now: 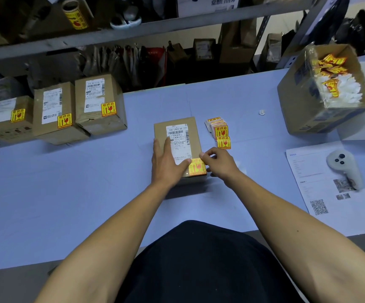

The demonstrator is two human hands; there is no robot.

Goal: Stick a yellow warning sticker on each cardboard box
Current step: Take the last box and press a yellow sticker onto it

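On the pale blue table (67, 182), seen from the head camera, the flat open left hand (168, 160) is pinning the small brown cardboard box (178, 147) while the right hand (219, 162) is pinching the square yellow warning sticker (196, 167) at the box's near right corner. Uneven pressing may be creasing it or leaving an edge overhanging.

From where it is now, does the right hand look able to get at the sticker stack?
Probably yes. The right hand sits at the box's near right corner, and the sticker stack lies just beyond it on bare table, nothing between.
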